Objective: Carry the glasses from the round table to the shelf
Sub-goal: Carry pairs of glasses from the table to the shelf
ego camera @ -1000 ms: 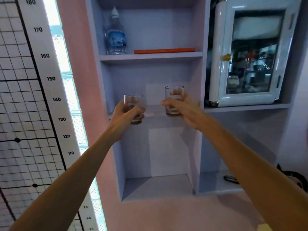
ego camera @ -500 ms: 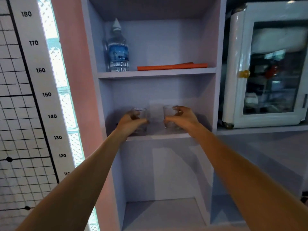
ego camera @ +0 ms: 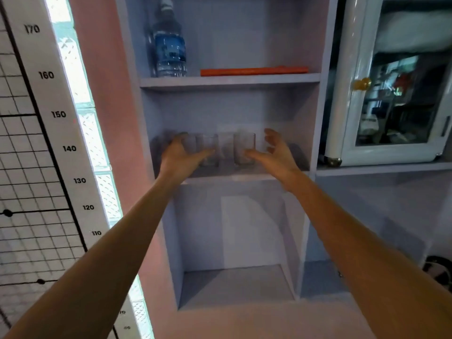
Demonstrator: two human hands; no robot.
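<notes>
Soft indoor light, motion blur, wide-angle bend.

Brightest source: glass-block strip [ego camera: 83,99] left of the shelf [ego camera: 230,80], blown out to near white. Shelf interior dim and bluish; dark shadows on its back wall beside both hands, left hand [ego camera: 179,155] and right hand [ego camera: 276,152]. Two glasses [ego camera: 244,148] on the middle board smeared, edges ghosted; fingers blurred too. Pale patch of reflected light on the back panel below that board. Cabinet door [ego camera: 401,99] right of the shelf carries glare and reflections. Measuring chart [ego camera: 58,113] lines and forearms bow outward toward frame edges. Overall focus soft.
</notes>
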